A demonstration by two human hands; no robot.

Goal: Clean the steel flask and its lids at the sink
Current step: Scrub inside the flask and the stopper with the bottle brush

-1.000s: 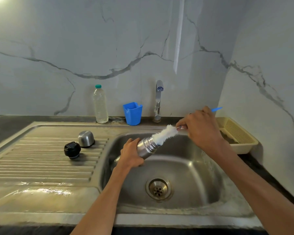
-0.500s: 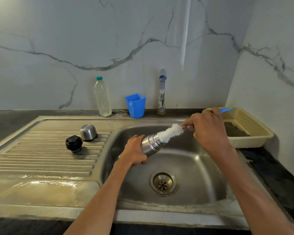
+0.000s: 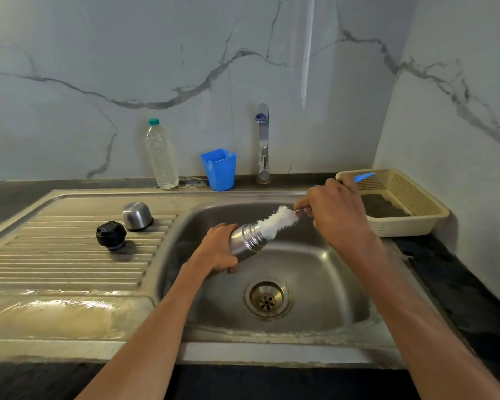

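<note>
My left hand point(image 3: 218, 248) grips the steel flask point(image 3: 247, 239), tilted over the sink basin point(image 3: 315, 272) with its threaded mouth pointing up and right. My right hand point(image 3: 337, 210) holds the bottle brush point(image 3: 277, 220). Its white bristles stick partly into the flask's mouth, and its blue handle tip shows past my hand. Two lids sit on the draining board point(image 3: 70, 255) to the left: a black stopper lid point(image 3: 111, 235) and, just behind it, a steel cap point(image 3: 137, 216) standing mouth down.
A tap point(image 3: 262, 142) stands behind the basin, shut off. A clear plastic bottle point(image 3: 161, 155) and a blue cup point(image 3: 219, 169) stand by the wall. A cream plastic basket point(image 3: 401, 215) sits on the dark counter at the right. The drain point(image 3: 267, 298) lies below the flask.
The view has shifted a little and both hands keep their grips. The brush sits slightly deeper in the flask's mouth than a second ago.
</note>
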